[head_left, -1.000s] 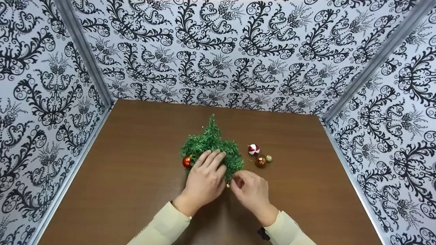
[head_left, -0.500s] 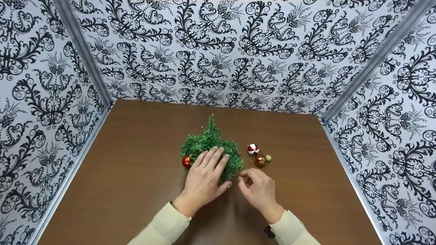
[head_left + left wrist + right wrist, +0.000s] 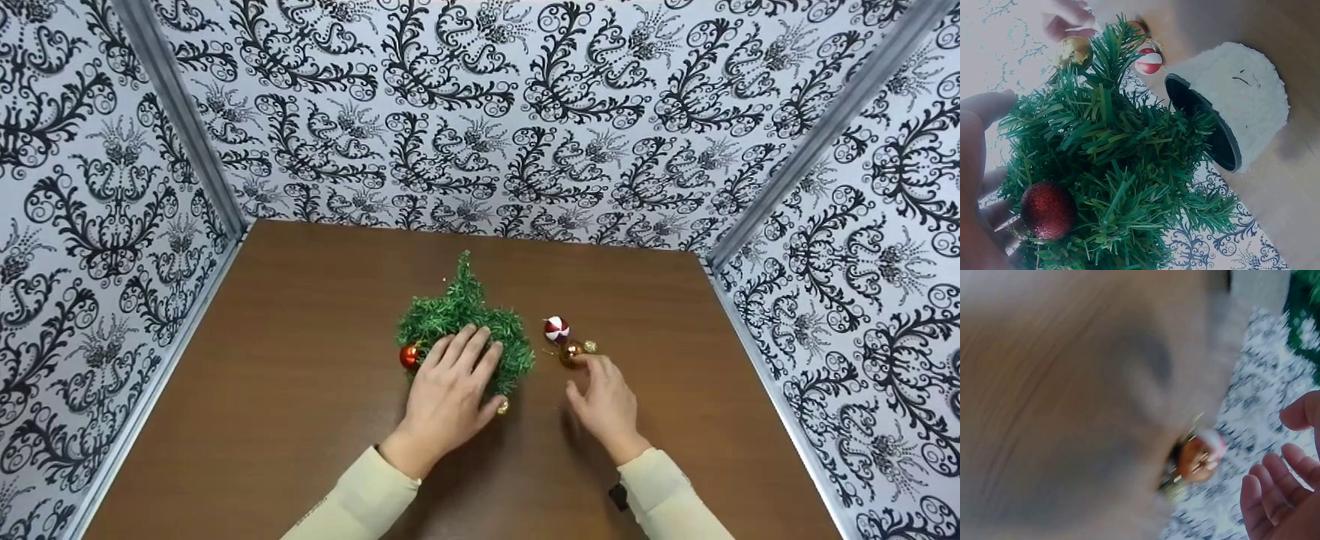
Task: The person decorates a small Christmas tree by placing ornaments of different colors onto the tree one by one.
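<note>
A small green artificial Christmas tree (image 3: 429,319) stands mid-table, with a white pot (image 3: 1252,84) in the left wrist view. My left hand (image 3: 450,394) rests on its branches, fingers extended. A shiny red bauble (image 3: 409,356) hangs at the tree's left side, and a gold bauble (image 3: 503,406) at its near side beside my left thumb. The left wrist view also shows a glittery dark red bauble (image 3: 1049,211) on the tree. My right hand (image 3: 607,405) is over the table, fingers relaxed, its fingertips right at a copper-brown bauble (image 3: 571,352).
Beside the brown bauble lie a red-and-white bauble (image 3: 556,328) and a small gold glitter ball (image 3: 590,346). The brown table (image 3: 315,300) is bounded by patterned walls (image 3: 465,112) behind and on both sides.
My right hand has left the tree's near side and moved right to the loose baubles, its fingers loosening. My left hand stays on the tree, its thumb spread outward.
</note>
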`<state>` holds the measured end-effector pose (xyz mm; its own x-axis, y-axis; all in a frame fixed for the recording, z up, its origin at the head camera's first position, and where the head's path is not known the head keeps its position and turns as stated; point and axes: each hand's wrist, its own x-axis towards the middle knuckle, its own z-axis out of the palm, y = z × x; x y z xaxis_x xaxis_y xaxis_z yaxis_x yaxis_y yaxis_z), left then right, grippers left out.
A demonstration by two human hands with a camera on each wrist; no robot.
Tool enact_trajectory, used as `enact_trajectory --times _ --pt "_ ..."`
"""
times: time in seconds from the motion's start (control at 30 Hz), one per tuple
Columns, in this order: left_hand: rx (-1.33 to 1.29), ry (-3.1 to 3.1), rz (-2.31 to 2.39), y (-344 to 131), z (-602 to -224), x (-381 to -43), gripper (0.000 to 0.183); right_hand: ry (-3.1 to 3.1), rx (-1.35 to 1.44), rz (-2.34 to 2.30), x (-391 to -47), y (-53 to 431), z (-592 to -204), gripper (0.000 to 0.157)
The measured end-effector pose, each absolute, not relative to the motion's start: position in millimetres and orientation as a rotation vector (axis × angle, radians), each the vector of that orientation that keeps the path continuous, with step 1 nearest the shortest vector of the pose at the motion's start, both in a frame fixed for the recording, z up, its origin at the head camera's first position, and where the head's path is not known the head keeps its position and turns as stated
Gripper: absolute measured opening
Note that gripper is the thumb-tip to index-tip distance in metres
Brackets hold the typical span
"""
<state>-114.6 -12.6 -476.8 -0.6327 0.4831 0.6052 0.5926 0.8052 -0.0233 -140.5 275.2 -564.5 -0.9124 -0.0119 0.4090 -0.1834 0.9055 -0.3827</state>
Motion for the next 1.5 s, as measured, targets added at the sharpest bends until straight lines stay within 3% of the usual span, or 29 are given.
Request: enact_trajectory --times 0.27,0.73,1.2,1.5 --pt "-0.79 -2.38 -0.225 -14 -478 -115 0.069 -2.749 0.021 0.62 -156 295 -582 0.047" --pt "-0.756 -2.347 -0.18 -9 -478 -114 0.078 -2.768 0.032 0.524 -188 290 -591 0.057" --pt "-0.691 -2.391 -0.153 0 -477 -111 0.083 -2.822 -0.006 0.5 -196 289 -597 0.047" --pt "-0.703 -2.403 -0.119 -5 -479 -113 0.075 -2.801 0.058 0.456 -196 285 -597 0.041"
